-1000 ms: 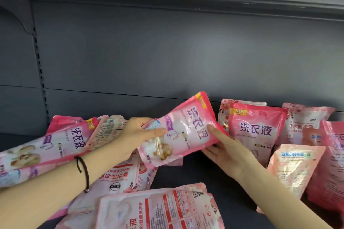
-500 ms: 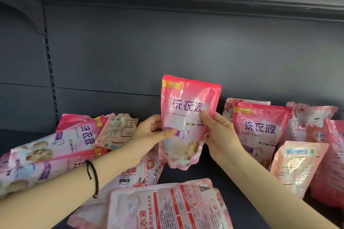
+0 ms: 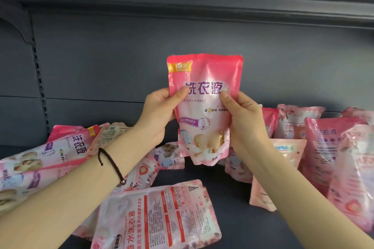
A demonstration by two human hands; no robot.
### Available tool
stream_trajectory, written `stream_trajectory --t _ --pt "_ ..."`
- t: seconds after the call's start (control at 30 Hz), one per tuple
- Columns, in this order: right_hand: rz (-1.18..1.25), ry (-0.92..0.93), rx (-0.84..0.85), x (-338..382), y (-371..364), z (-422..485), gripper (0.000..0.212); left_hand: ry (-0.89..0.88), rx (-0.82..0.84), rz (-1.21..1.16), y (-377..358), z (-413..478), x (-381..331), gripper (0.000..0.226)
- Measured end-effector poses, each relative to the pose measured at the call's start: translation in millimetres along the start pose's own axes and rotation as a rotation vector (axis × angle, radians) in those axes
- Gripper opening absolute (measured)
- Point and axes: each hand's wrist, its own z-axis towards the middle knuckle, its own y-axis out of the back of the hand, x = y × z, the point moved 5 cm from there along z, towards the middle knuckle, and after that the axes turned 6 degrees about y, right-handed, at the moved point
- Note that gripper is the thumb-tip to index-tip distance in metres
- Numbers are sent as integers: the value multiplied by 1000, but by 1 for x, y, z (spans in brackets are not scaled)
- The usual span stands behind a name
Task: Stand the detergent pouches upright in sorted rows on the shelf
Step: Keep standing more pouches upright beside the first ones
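A pink detergent pouch (image 3: 204,95) with purple lettering and a yellow "NEW" tag is held upright in the air above the shelf. My left hand (image 3: 159,113) pinches its left edge and my right hand (image 3: 242,119) pinches its right edge, thumbs on the front. Several pouches (image 3: 50,151) lie flat in a pile at the left. A pale pink pouch (image 3: 157,218) lies flat at the front centre, back side up. At the right, several pouches (image 3: 332,147) stand upright, partly hidden behind my right arm.
The dark shelf floor (image 3: 228,204) shows between the flat pile and the standing pouches. A grey back panel (image 3: 121,56) rises behind, with a slotted upright (image 3: 40,87) at the left and the upper shelf's edge (image 3: 202,4) overhead.
The pouch was tilted sideways low over the shelf; both hands turned it upright and lifted it higher. My right hand shifted from under its end to its right edge.
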Motion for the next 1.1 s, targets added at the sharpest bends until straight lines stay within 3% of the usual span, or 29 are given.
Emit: stream_trajectory --t 0.3,0.63,0.8,0.9,1.03,1.1 --pt "-12 16 -10 49 89 -32 14 69 28 -53 -89 -55 15 16" --pt "-43 -115 -62 24 195 -74 17 165 -36 -52 -161 -107 96 19" --pt "-60 -129 -9 9 208 -82 20 114 -87 -50 -169 -115 113 17" --pt "-208 -71 13 7 211 -85 14 38 -96 23 -168 -124 113 15" --pt "-326 -70 66 -5 221 -103 41 41 -67 217 -164 -144 135 39" --pt "-335 -88 99 -9 221 -109 43 66 -73 249 -162 -147 143 42"
